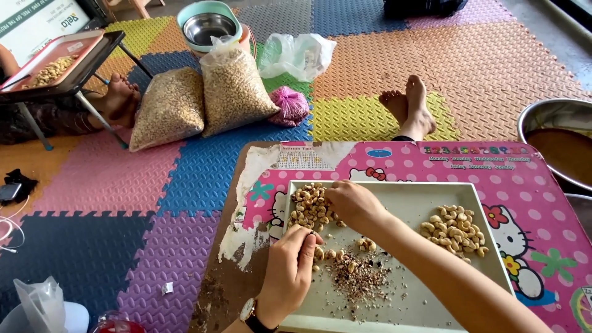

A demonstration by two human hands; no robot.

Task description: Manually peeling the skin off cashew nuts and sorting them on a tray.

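Right hand (348,203) reaches far-left into the cashew pile (310,206) on the tray (407,197), fingers closing on nuts. Left hand (290,271), nearer, pinches 1 cashew.

Your left hand (287,271) carries a wristwatch (251,313) with a round pale dial, gold-toned case and dark strap. Your right hand (351,203) and forearm are bare, no sleeve or ring visible. Your feet (410,111) are unshod.
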